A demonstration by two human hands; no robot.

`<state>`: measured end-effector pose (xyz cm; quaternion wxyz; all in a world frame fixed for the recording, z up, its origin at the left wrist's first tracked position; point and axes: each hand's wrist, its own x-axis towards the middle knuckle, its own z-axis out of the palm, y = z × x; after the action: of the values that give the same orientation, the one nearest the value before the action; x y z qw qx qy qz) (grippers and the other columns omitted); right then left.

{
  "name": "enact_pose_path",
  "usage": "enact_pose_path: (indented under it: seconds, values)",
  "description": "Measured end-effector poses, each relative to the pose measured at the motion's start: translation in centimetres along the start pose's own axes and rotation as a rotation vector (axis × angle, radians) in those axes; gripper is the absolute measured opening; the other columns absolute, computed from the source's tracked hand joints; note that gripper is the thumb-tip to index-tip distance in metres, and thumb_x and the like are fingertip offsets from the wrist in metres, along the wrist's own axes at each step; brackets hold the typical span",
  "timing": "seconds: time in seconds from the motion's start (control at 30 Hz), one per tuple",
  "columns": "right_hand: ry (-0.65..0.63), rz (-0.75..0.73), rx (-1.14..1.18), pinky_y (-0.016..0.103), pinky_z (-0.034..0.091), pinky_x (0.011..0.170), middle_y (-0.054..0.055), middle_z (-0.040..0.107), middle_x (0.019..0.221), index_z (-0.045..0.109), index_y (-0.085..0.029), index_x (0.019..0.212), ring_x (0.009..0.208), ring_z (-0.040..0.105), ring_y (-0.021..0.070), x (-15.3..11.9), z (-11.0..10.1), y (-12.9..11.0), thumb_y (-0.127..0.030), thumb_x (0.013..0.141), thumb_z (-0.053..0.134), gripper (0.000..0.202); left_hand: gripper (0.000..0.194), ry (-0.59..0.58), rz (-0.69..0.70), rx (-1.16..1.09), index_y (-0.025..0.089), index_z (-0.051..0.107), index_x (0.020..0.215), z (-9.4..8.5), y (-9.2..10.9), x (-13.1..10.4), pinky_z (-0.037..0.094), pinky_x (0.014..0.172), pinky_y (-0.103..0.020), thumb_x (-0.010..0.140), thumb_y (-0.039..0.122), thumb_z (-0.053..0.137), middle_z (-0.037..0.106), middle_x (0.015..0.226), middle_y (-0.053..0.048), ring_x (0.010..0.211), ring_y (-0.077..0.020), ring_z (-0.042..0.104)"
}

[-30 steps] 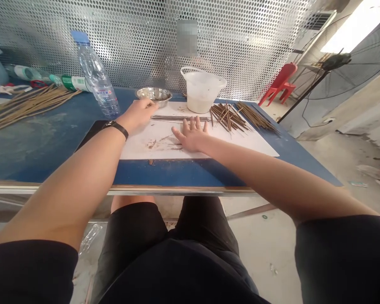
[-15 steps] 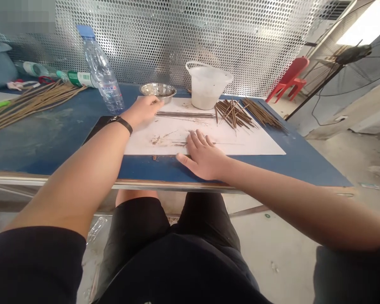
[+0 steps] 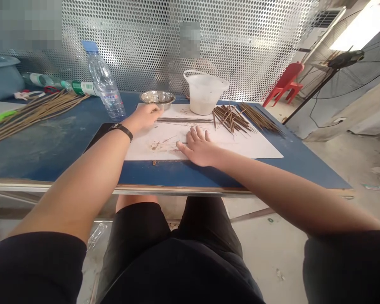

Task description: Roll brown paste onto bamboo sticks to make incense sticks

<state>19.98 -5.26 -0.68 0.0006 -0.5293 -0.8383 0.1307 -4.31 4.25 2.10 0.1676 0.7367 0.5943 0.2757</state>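
My right hand (image 3: 201, 148) lies flat with fingers spread on the white board (image 3: 256, 145), palm down over a thin dark stick (image 3: 224, 142) whose ends show on both sides. My left hand (image 3: 148, 116) has its fingers curled together in front of the metal bowl (image 3: 157, 98); anything inside them is hidden. Beside those fingers, a row of thin dark sticks (image 3: 185, 120) stretches across the board. Brown crumbs (image 3: 156, 145) are scattered near my right thumb. Thicker brown sticks (image 3: 232, 118) lie in a loose pile at the board's right.
A white translucent bucket (image 3: 205, 93) stands behind the board. To the left are a tall water bottle (image 3: 106, 84), long tan sticks (image 3: 41, 105) and a blue-grey tub (image 3: 3, 78). More brown sticks (image 3: 261, 116) lie at the right. A perforated metal panel (image 3: 139, 50) closes the back.
My right hand has slid forward over the board, away from the table's front edge, and the thin stick has moved with it. My left hand stays by the bowl. The view has tilted slightly.
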Motion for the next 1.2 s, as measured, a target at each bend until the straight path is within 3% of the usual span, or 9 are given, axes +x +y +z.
enact_pose_path:
  seconds: [0.1,0.2,0.33,0.47,0.57,0.83,0.97,1.07,1.2]
  values:
    - [-0.030,0.026,-0.032,0.075,-0.004,0.136,0.019,0.013,0.189,0.022,-0.012,0.181,0.173,-0.012,0.0454,1.6,-0.6,0.4,-0.081,0.104,0.001,0.106,0.037,-0.004,-0.004,0.008,0.025,0.050,0.075,-0.1,0.0,-0.1,0.034,0.066,-0.034,0.105,0.044,0.058,0.051,0.068,0.000,0.067,-0.0199,0.047]
    - [-0.052,0.042,-0.056,0.070,-0.002,0.138,0.024,0.004,0.189,0.016,-0.001,0.180,0.173,-0.012,0.0438,1.2,-0.6,0.4,-0.081,0.103,0.001,0.112,0.035,-0.008,-0.019,0.021,0.025,0.052,0.077,-0.1,0.1,-0.1,0.035,0.067,-0.035,0.105,0.045,0.059,0.053,0.071,-0.001,0.067,-0.0202,0.049]
    - [-0.043,-0.020,-0.041,0.067,0.000,0.140,0.024,0.002,0.188,0.011,0.005,0.179,0.174,-0.008,0.0426,-2.7,-0.1,0.0,-0.084,0.101,0.000,0.119,0.032,-0.027,-0.042,0.014,0.026,0.055,0.079,-0.1,0.1,0.0,0.037,0.067,-0.035,0.105,0.045,0.059,0.054,0.070,-0.001,0.068,-0.0212,0.054]
    - [-0.062,-0.062,-0.008,0.069,-0.001,0.139,0.020,0.002,0.188,0.013,0.000,0.180,0.174,-0.008,0.0421,-7.2,0.4,-0.9,-0.087,0.101,0.004,0.118,0.031,-0.059,-0.035,-0.025,0.026,0.055,0.082,-0.1,-0.5,0.3,0.041,0.071,-0.035,0.103,0.048,0.062,0.053,0.069,0.000,0.075,-0.0238,0.063]
    - [-0.054,-0.065,0.010,0.073,-0.002,0.137,0.018,0.003,0.188,0.013,-0.005,0.181,0.174,-0.006,0.0426,-8.4,0.7,-1.3,-0.087,0.101,0.004,0.115,0.032,-0.059,-0.012,-0.026,0.026,0.055,0.082,0.0,-1.1,0.6,0.044,0.072,-0.035,0.103,0.049,0.063,0.054,0.069,-0.001,0.076,-0.0242,0.063]
    - [-0.070,0.040,-0.050,0.068,-0.002,0.138,0.021,-0.001,0.189,0.009,0.002,0.180,0.174,-0.010,0.0403,-2.7,-0.7,-0.3,-0.079,0.104,-0.002,0.112,0.037,-0.039,0.000,-0.055,0.026,0.055,0.078,0.3,-1.9,1.1,0.044,0.070,-0.035,0.101,0.053,0.064,0.058,0.068,0.000,0.069,-0.0213,0.061]
    - [-0.062,0.037,-0.050,0.071,-0.003,0.137,0.017,0.006,0.190,0.023,-0.010,0.181,0.174,-0.010,0.0427,0.0,-1.8,-0.1,-0.082,0.104,0.001,0.108,0.033,-0.043,-0.014,-0.032,0.027,0.059,0.082,0.2,-1.5,0.8,0.045,0.069,-0.035,0.100,0.054,0.064,0.059,0.068,-0.001,0.072,-0.0238,0.066]
    - [-0.031,-0.006,-0.028,0.068,0.001,0.139,0.019,0.005,0.190,0.021,-0.004,0.180,0.174,-0.007,0.0436,-0.1,-1.6,-0.3,-0.082,0.104,0.005,0.110,0.032,-0.043,-0.016,-0.032,0.027,0.060,0.082,0.2,-1.3,0.6,0.046,0.071,-0.035,0.099,0.055,0.065,0.060,0.069,-0.001,0.073,-0.0248,0.067]
    - [-0.024,-0.080,-0.001,0.069,0.004,0.140,0.022,0.010,0.188,0.019,0.002,0.179,0.174,-0.001,0.0458,-3.3,-0.4,-0.9,-0.085,0.102,0.005,0.117,0.031,-0.045,-0.011,-0.020,0.027,0.063,0.083,0.2,-1.3,0.8,0.047,0.075,-0.036,0.097,0.054,0.067,0.064,0.073,-0.002,0.078,-0.0256,0.069]
